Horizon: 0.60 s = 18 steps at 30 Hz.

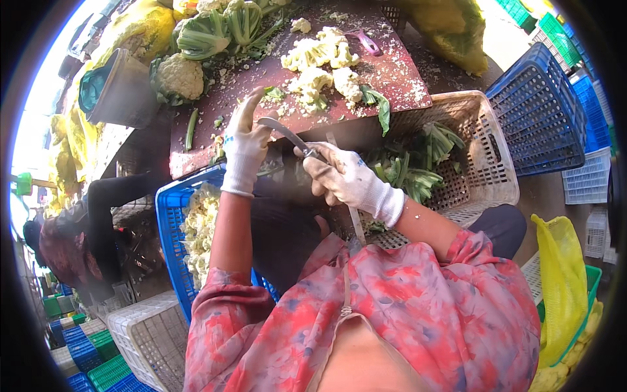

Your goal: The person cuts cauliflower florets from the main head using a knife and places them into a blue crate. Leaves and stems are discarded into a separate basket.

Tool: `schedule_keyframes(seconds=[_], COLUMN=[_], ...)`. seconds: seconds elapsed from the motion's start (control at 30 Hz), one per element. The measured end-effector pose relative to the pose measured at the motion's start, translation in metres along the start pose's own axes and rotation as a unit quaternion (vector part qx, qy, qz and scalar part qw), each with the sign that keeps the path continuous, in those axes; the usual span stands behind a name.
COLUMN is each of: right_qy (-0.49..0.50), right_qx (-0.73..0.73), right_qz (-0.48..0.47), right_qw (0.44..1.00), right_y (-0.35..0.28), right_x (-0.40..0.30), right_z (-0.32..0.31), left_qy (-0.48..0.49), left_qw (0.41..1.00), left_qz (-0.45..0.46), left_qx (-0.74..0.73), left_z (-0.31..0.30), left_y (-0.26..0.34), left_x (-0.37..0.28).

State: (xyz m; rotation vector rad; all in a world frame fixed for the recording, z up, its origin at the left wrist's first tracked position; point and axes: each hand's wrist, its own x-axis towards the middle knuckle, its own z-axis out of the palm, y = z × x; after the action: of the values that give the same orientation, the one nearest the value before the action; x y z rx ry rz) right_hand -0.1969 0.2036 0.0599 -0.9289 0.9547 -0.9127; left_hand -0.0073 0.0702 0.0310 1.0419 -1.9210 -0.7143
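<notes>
My right hand (338, 176), in a white knitted glove, grips a small curved knife (284, 128), its blade pointing up and left. My left hand (246, 137), gloved too, is raised beside the blade tip with fingers apart and nothing held. Both hands are at the near edge of a red board (245, 88) strewn with crumbs. Cut cauliflower florets (318, 54) lie on it, with a purple-handled peeler or knife (366, 42) beyond them. Whole cauliflowers with leaves (180, 77) sit at the far left.
A blue crate (169, 235) of florets stands at left below the board. A pale crate (494, 142) with leaves and stalks is at right, near a blue crate (539, 112). A grey bucket (127, 93) leans at upper left. Another person (73, 240) is at far left.
</notes>
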Motion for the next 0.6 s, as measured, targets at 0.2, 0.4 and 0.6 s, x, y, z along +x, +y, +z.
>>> schedule_keyframes(seconds=[0.2, 0.4, 0.6], right_qy=[0.1, 0.112, 0.117], right_qx=[0.096, 0.138, -0.029], right_qz=[-0.029, -0.066, -0.126], right_qw=[0.99, 0.982, 0.985], right_y=[0.032, 0.037, 0.001], right_x=[-0.031, -0.021, 0.014], right_z=[-0.077, -0.091, -0.053], left_qy=[-0.097, 0.119, 0.074], left_qw=[0.946, 0.939, 0.847], left_qz=[0.085, -0.237, -0.306], left_qx=[0.299, -0.218, -0.429], left_z=[0.106, 0.09, 0.018], left_y=[-0.016, -0.042, 0.008], left_x=[0.089, 0.111, 0.02])
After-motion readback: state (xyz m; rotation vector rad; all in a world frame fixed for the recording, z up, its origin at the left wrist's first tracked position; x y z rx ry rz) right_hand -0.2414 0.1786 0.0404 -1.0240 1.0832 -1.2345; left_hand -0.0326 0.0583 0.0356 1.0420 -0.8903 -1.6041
